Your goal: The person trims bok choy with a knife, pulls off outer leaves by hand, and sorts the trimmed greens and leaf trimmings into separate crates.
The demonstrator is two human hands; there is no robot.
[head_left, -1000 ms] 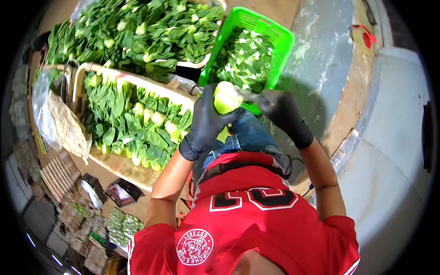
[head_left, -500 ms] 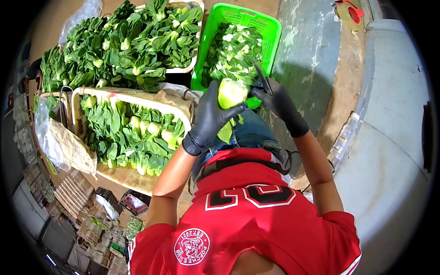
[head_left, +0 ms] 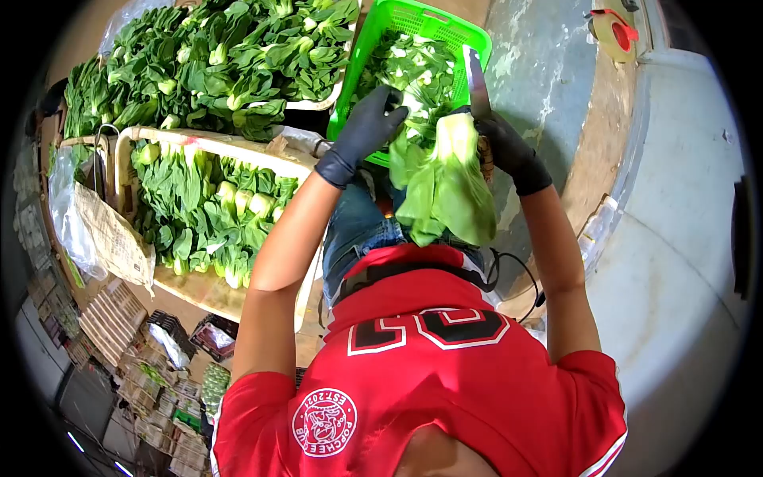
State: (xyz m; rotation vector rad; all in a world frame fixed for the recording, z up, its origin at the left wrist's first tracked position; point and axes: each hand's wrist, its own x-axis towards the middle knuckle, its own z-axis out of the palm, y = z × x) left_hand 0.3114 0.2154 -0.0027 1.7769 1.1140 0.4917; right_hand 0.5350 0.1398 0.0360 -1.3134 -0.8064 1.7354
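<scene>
My right hand [head_left: 509, 149], in a black glove, grips a knife [head_left: 476, 83] with its blade pointing up and away. The same hand holds a head of bok choy [head_left: 451, 179] by its pale base, its leaves hanging toward my lap. My left hand [head_left: 369, 127], also gloved in black, is beside the bok choy with its fingers curled. A loose-hanging leaf shows just below its thumb; whether the fingers pinch anything is hard to see. Beyond both hands, a green plastic basket [head_left: 477, 38] holds cut leaves and trimmings [head_left: 413, 67].
Left of me, a lined crate [head_left: 211, 137] holds rows of bok choy [head_left: 211, 207]. Behind it is a large heap of bok choy [head_left: 199, 71]. A tape dispenser [head_left: 616, 33] sits at the far right, and a clear bottle [head_left: 598, 226] lies by the right ledge.
The bok choy has passed from my left hand to my right, its leaves now hanging down. My left hand has moved up and away, and the knife blade now points more upright.
</scene>
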